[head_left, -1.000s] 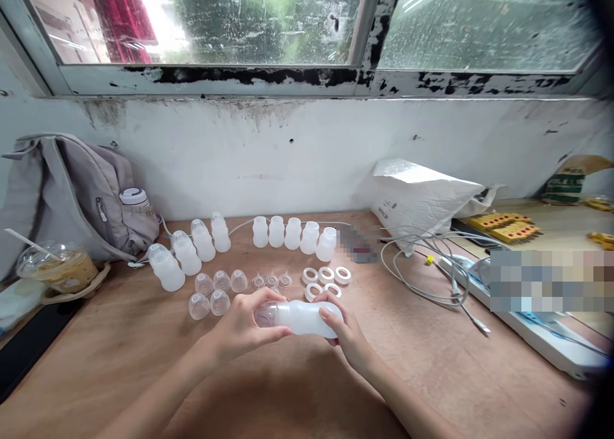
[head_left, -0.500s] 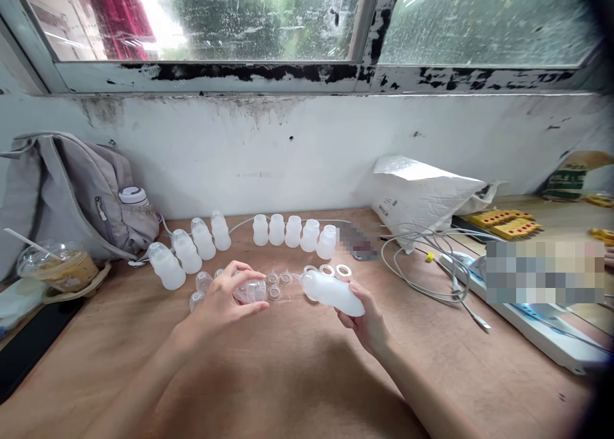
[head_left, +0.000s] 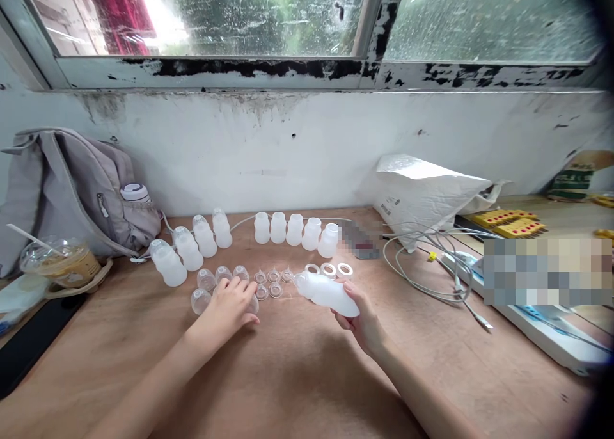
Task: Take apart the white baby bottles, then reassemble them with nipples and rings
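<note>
My right hand (head_left: 361,317) grips a white plastic bottle (head_left: 325,292), tilted with its open neck pointing left. My left hand (head_left: 229,304) rests low on the table with its fingers curled over a clear dome cap (head_left: 252,304) that sits among other clear caps (head_left: 207,279). Small clear nipples (head_left: 273,276) and white screw rings (head_left: 336,271) lie just beyond the hands. Behind them stand a row of white bottles (head_left: 293,229) and three capped bottles (head_left: 188,250) to the left.
A grey backpack (head_left: 71,189) leans on the wall at left, with a lidded drink cup (head_left: 60,264) before it. A white bag (head_left: 422,192), cables (head_left: 432,260) and a power strip (head_left: 537,336) occupy the right. The wooden table (head_left: 297,375) runs to the wall.
The hands parted: my left hand pulled the clear cap off the bottle and lowered it to the table among the other caps. My right hand kept the bottle and moved it slightly right.
</note>
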A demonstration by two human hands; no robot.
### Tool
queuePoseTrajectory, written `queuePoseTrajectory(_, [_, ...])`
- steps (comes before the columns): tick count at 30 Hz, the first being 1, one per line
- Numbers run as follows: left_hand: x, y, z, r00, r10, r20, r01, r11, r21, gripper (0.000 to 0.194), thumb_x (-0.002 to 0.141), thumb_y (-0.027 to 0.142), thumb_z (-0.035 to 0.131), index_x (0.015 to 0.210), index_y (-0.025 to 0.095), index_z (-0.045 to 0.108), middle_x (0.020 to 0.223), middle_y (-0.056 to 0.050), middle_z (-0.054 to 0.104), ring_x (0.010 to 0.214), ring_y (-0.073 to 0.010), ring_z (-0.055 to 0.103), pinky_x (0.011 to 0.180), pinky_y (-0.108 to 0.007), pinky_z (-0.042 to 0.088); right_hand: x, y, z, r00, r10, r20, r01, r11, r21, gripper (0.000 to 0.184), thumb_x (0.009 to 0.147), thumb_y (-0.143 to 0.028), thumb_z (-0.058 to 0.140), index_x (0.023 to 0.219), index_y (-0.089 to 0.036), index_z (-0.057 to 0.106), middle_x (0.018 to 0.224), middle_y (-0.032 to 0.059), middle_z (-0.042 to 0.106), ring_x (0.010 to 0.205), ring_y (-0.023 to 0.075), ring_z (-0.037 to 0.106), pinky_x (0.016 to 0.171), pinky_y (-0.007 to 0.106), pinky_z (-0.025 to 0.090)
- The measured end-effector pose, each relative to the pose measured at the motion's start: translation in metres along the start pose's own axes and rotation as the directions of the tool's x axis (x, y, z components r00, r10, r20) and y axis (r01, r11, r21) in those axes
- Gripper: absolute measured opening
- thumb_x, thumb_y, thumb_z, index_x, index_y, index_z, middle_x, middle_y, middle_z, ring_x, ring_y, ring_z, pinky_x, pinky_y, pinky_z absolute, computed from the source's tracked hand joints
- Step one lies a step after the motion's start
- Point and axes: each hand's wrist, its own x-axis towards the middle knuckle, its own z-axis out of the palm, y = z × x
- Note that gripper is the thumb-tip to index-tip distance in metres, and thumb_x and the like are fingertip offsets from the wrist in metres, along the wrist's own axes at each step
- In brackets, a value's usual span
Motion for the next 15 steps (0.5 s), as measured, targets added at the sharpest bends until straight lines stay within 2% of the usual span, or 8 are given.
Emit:
queuePoseTrajectory(4, [-0.001, 0.005, 0.01, 0.999, -0.002, 0.043, 0.0, 0.999, 0.05, 0.031, 0.073, 0.036, 0.064, 0.096, 0.016, 0.056, 0.093, -0.01, 0.061, 0.091, -0.0276, 0.053, 0.074, -0.036, 0.035, 0.0, -0.001, 0.001, 1.0, -0.008, -0.001, 0.008, 1.0, -0.004, 0.034, 0.077, -0.052, 0.043, 0.081, -0.018, 0.047, 0.052, -0.0038, 0.048, 0.033, 0.0045, 0.024, 0.038, 0.021, 0.01])
queuePoseTrajectory(8, [-0.005, 0.002, 0.003, 1.0, 0.0, 0.002, 0.0, 0.999, 0.052, 0.041, 0.076, 0.036, 0.061, 0.111, 0.017, 0.05, 0.103, -0.01, 0.058, 0.096, -0.0272, 0.05, 0.077, -0.036, 0.034, -0.001, -0.001, 0.002, 1.0, -0.006, 0.001, 0.006, 1.0, 0.006, 0.035, 0.075, -0.051, 0.045, 0.082, -0.018, 0.048, 0.051, -0.0042, 0.047, 0.032, 0.0043, 0.024, 0.038, 0.021, 0.01])
queuePoseTrajectory(13, [-0.007, -0.009, -0.003, 1.0, -0.011, -0.001, 0.011, 0.996, 0.091, 0.016, 0.084, 0.029, 0.051, 0.094, 0.018, 0.056, 0.098, -0.008, 0.059, 0.093, -0.0251, 0.05, 0.076, -0.037, 0.032, 0.0, -0.001, 0.002, 1.0, -0.01, -0.008, 0.01, 1.0, 0.013, 0.035, 0.074, -0.051, 0.046, 0.082, -0.017, 0.048, 0.051, -0.004, 0.047, 0.032, 0.0042, 0.025, 0.037, 0.021, 0.01])
queuePoseTrajectory(15, [-0.007, -0.014, -0.003, 1.0, -0.022, 0.004, 0.021, 0.994, 0.109, 0.012, 0.084, 0.026, 0.05, 0.091, 0.019, 0.056, 0.099, -0.007, 0.058, 0.094, -0.0245, 0.05, 0.077, -0.037, 0.032, 0.0, -0.001, 0.002, 1.0, -0.013, -0.015, 0.013, 1.0, 0.008, 0.036, 0.074, -0.052, 0.046, 0.081, -0.017, 0.048, 0.051, -0.0039, 0.047, 0.032, 0.0041, 0.025, 0.037, 0.021, 0.01])
